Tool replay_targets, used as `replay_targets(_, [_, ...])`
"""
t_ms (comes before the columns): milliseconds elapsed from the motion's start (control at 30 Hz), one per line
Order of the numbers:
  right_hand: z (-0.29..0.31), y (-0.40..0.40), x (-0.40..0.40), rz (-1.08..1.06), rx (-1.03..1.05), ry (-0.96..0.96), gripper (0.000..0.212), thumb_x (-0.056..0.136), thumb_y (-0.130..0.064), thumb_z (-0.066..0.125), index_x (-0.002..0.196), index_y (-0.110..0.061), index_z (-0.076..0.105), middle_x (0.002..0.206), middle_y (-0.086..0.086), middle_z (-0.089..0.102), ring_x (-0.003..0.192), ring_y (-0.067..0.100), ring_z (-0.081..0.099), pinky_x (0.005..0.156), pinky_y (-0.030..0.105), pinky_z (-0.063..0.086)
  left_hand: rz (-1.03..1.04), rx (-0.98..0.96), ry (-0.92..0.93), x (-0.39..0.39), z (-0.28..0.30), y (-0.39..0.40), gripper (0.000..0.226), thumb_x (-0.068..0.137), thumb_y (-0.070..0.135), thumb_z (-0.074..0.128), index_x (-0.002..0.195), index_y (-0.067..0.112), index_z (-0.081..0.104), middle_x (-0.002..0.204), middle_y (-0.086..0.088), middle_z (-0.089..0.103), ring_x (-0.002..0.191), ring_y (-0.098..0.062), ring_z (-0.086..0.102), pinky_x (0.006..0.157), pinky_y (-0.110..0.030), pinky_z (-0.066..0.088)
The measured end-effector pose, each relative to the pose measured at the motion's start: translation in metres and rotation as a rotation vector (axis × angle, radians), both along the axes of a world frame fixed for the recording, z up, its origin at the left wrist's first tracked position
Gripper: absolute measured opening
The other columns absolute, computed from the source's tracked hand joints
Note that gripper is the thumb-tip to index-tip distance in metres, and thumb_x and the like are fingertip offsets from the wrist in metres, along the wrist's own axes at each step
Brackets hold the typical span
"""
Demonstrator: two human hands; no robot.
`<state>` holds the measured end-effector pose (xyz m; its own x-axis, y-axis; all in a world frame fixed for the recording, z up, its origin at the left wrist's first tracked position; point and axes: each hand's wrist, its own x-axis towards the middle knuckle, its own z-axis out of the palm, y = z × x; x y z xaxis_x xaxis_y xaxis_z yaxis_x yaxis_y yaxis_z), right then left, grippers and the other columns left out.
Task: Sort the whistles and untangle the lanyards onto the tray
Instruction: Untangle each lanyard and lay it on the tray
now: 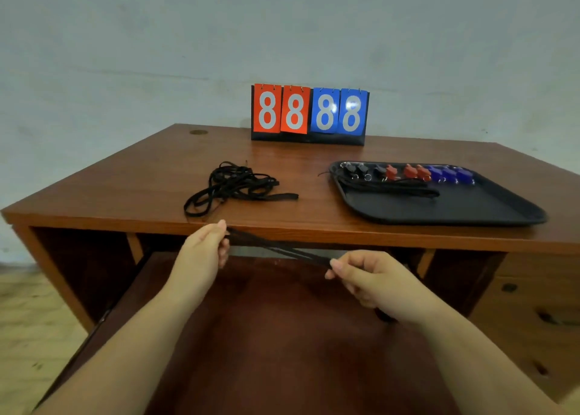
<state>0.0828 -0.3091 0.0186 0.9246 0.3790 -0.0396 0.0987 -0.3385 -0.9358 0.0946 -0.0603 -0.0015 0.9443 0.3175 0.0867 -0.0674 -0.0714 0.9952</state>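
Note:
A black lanyard (279,248) is stretched taut between my two hands, below the desk's front edge. My left hand (204,254) pinches its left end; my right hand (370,276) pinches the right end, and the strap's tail hangs out under that palm. A tangled pile of black lanyards (232,183) lies on the desk's left half. The black tray (470,207) sits at the right. Along its far edge stand black whistles (361,170), red whistles (408,171) and blue whistles (448,174) in a row. Straightened lanyards (386,187) lie in front of them on the tray.
A flip scoreboard (309,114) reading 88 88 stands at the back of the brown wooden desk (125,188). A pulled-out keyboard shelf (266,336) lies under my arms. Drawers (527,304) are at the lower right.

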Motion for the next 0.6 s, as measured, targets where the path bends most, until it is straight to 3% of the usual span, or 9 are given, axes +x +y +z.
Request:
replay_targets(133, [-0.019,-0.003,0.003,-0.135,0.159,0.108,0.011,0.087,-0.013,0.062,0.095,-0.010,0.069,0.067,0.000,0.065,0.043,0.004,0.040,0.041,0.015,0.030,-0.026,0.401,0.138,0.004,-0.018,0.027,0.042,0.099,0.029,0.040,0.061,0.011,0.045,0.055,-0.001,0.039,0.049,-0.015,0.037,0.055,-0.031,0.028])
replay_targets(267, [-0.025,-0.007,0.004,-0.200,0.111,0.102,0.009,0.085,-0.013,0.064,0.090,-0.011,0.072,0.070,0.000,0.071,0.044,0.003,0.044,0.042,0.013,0.033,-0.134,0.674,0.290,0.005,-0.029,0.036,0.040,0.097,0.030,0.045,0.062,0.014,0.057,0.059,0.000,0.052,0.058,-0.018,0.050,0.059,-0.030,0.035])
replay_targets(333, [-0.026,-0.008,0.003,-0.225,0.117,0.091,0.010,0.086,-0.015,0.063,0.089,-0.013,0.072,0.071,-0.001,0.072,0.045,0.004,0.045,0.043,0.013,0.033,-0.164,0.857,0.311,0.002,-0.031,0.025,0.030,0.096,0.036,0.045,0.080,0.017,0.063,0.078,0.000,0.061,0.078,-0.018,0.058,0.068,-0.030,0.041])
replay_targets(400, [-0.027,-0.006,0.001,-0.233,0.156,0.102,0.011,0.087,-0.015,0.061,0.086,-0.013,0.072,0.071,-0.001,0.071,0.045,0.003,0.045,0.042,0.013,0.033,-0.122,0.985,0.226,-0.004,-0.031,0.010,0.026,0.094,0.041,0.045,0.106,0.023,0.058,0.105,0.002,0.059,0.104,-0.017,0.055,0.088,-0.032,0.043])
replay_targets(500, [-0.027,0.001,-0.004,-0.228,0.250,0.138,0.012,0.088,-0.013,0.060,0.083,-0.012,0.071,0.072,0.001,0.071,0.043,0.003,0.043,0.040,0.012,0.032,-0.204,0.934,-0.021,-0.015,-0.022,-0.011,0.038,0.092,0.047,0.044,0.125,0.029,0.049,0.122,0.012,0.052,0.116,-0.005,0.048,0.102,-0.030,0.039])
replay_targets(600, [-0.026,0.010,-0.011,-0.204,0.330,0.178,0.011,0.087,-0.012,0.059,0.083,-0.009,0.068,0.069,0.002,0.071,0.041,0.004,0.041,0.038,0.013,0.030,-0.450,0.558,-0.096,-0.032,-0.010,-0.036,0.038,0.078,0.052,0.052,0.113,0.038,0.055,0.111,0.020,0.062,0.105,0.007,0.056,0.095,-0.020,0.044])
